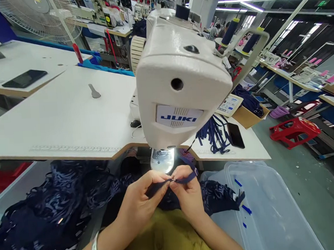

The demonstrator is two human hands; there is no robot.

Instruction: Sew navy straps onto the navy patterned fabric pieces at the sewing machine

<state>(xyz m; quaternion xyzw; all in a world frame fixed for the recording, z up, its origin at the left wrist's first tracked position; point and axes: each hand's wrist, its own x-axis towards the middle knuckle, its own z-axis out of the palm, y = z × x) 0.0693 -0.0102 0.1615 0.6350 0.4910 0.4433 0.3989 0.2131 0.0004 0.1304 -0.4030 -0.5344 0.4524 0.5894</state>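
Observation:
A navy strap [184,181] runs between my two hands in front of the sewing machine [165,91]. My left hand [144,194] is closed on it with thumb and finger pinched. My right hand [190,199] pinches the same strap close beside, and the fingertips nearly meet. A small metal slider [196,172] sits on the strap by my right fingers. Between the fingertips a small shiny piece shows, too small to name. Just beyond my hands is the lit metal plate [160,163] under the machine head. Dark patterned fabric [219,195] lies below my right hand.
A heap of navy patterned garments [47,207] fills the left side. To the right stands a clear plastic bin [274,209] with blue scraps. Cut straps [214,133] and a phone [236,135] lie on the white table [98,118]. A red stool [294,131] stands farther right.

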